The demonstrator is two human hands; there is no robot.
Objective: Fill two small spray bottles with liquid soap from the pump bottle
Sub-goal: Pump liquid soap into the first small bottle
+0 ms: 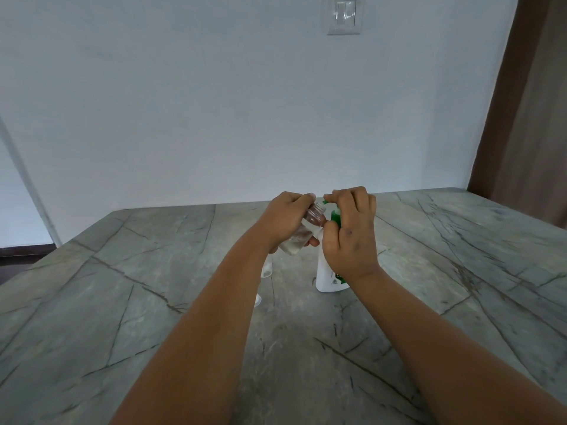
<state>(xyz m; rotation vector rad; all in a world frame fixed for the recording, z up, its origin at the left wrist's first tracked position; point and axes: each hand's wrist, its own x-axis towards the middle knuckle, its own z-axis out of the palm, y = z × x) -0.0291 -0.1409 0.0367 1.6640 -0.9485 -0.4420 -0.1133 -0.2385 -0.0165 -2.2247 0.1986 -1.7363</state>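
Over the middle of the grey veined stone table, seen from the head camera, the two hands meet just above a white pump bottle. The pump bottle stands upright on the table, its white body and a strip of green label showing below the right wrist, its green pump head partly hidden under the fingers. The right hand sits on top of that pump, fingers curled down over it and the thumb tucked against the neck, so it grips the pump head; the green nozzle tip peeks out at the left of the fingertips.

The left hand holds a small clear spray bottle, fingers and thumb wrapped round its body. The bottle is tilted, its open threaded mouth pointing up and to the right, just beside the pump nozzle; whether the mouth touches the nozzle cannot be told. A little clear liquid lies in its lower end.

Behind the left forearm, two small pale clear items rest on the table: one near the wrist, another closer to the camera. Both are mostly hidden, so what they are cannot be told.

At the back stands a pale wall with a white switch plate high up and a brown curtain at the right.
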